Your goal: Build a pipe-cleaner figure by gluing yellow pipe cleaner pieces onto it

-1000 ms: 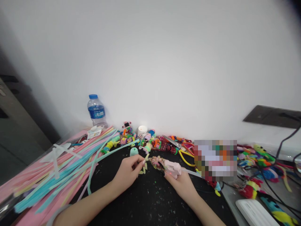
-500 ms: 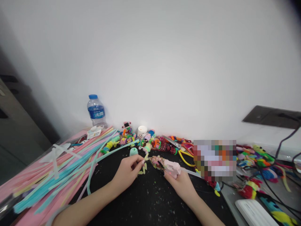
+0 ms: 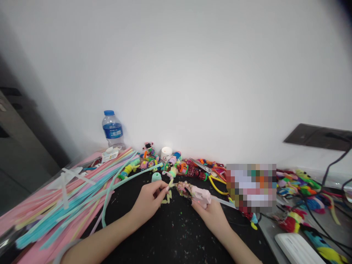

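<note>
My right hand [image 3: 210, 212] is wrapped round a pink glue gun [image 3: 202, 195], whose front is crusted with fuzz and points left. A long translucent glue stick [image 3: 224, 201] sticks out of its back. Close to the nozzle, my left hand [image 3: 150, 198] pinches a small piece made of pale yellow-green pipe cleaner [image 3: 171, 185]. Short pale yellow-green strips [image 3: 166, 199] show just below those fingertips; whether they are joined to the piece I cannot tell. Behind my left hand stands a mint-green pipe-cleaner coil [image 3: 156, 177].
Bundled pastel pipe cleaners [image 3: 82, 198] cover the left side. Along the wall are a water bottle [image 3: 112, 130], a paper cup [image 3: 166, 154], colourful fuzzy figures [image 3: 150, 161] and scissors [image 3: 217, 179]. A white power strip [image 3: 299, 249] and black cables [image 3: 316, 216] lie at right.
Almost nothing differs. Both hands, the glue gun and the pale yellow-green piece stay in nearly the same places.
</note>
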The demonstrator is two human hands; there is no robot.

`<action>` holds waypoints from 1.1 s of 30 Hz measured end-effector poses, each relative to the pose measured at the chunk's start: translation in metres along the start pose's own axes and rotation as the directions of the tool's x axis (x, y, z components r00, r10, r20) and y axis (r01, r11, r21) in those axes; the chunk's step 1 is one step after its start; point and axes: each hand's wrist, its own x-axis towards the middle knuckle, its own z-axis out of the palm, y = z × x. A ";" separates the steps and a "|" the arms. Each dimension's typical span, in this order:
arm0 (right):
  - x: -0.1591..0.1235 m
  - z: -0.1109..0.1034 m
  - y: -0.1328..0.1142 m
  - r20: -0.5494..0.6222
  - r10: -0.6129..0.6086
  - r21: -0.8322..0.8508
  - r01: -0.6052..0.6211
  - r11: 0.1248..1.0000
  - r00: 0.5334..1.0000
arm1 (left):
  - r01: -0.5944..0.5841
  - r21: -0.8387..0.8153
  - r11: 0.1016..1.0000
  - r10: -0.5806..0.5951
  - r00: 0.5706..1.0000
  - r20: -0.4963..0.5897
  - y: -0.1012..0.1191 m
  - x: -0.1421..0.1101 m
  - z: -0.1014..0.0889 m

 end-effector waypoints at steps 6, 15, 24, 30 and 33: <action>-0.001 0.000 -0.001 -0.021 -0.030 -0.117 0.028 0.993 0.999 | -0.007 0.008 1.000 0.007 1.000 0.008 0.000 0.000 0.000; -0.002 0.004 0.007 -0.054 -0.074 -0.208 0.061 0.976 0.996 | -0.005 -0.015 1.000 0.005 1.000 -0.003 0.000 -0.001 -0.001; -0.002 -0.009 0.001 0.005 -0.003 -0.417 0.005 0.909 1.000 | 0.126 -0.292 0.948 -0.106 0.991 0.081 0.001 0.002 -0.001; -0.002 -0.009 -0.004 0.100 -0.052 -0.539 0.098 0.836 0.994 | 0.169 -0.483 0.859 -0.111 0.983 0.147 0.000 0.002 -0.001; -0.003 -0.007 -0.006 0.092 -0.039 -0.561 0.084 0.824 0.995 | 0.189 -0.547 0.816 -0.099 0.977 0.190 -0.001 0.001 0.000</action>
